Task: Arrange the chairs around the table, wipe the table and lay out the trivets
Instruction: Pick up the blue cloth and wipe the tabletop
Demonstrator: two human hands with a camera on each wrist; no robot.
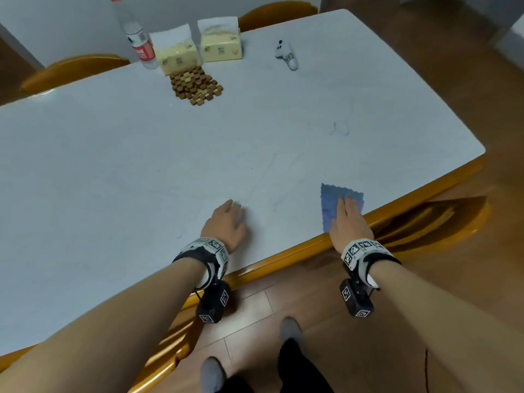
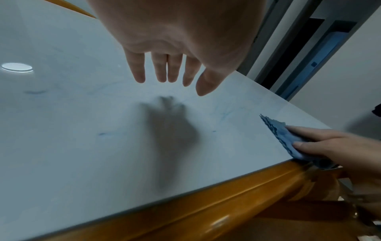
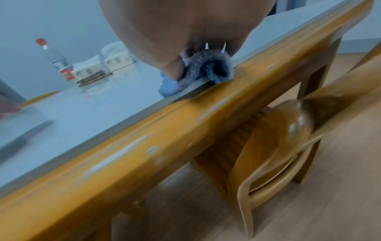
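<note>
The white table [image 1: 113, 165] has a wooden rim and faint blue pen marks [image 1: 338, 129]. My right hand [image 1: 340, 211] presses a folded blue cloth [image 1: 330, 199] flat on the table's near edge, fingers straight. In the right wrist view the cloth [image 3: 206, 68] bunches under the palm at the rim. My left hand [image 1: 229, 217] hovers open just above the tabletop and holds nothing; its shadow lies below the fingers [image 2: 160, 71]. A pile of wooden trivets [image 1: 195, 85] lies at the far side. Wooden chairs stand at the far left [image 1: 73, 69], far middle [image 1: 278, 12] and near right [image 1: 442, 219].
A clear bottle [image 1: 140, 43] with a red label, two tissue boxes [image 1: 178, 56] [image 1: 221, 46] and a white controller [image 1: 286, 55] stand at the table's far side. The near-right chair [image 3: 278, 138] is tucked under the rim. My feet are on the wooden floor [image 1: 368, 350].
</note>
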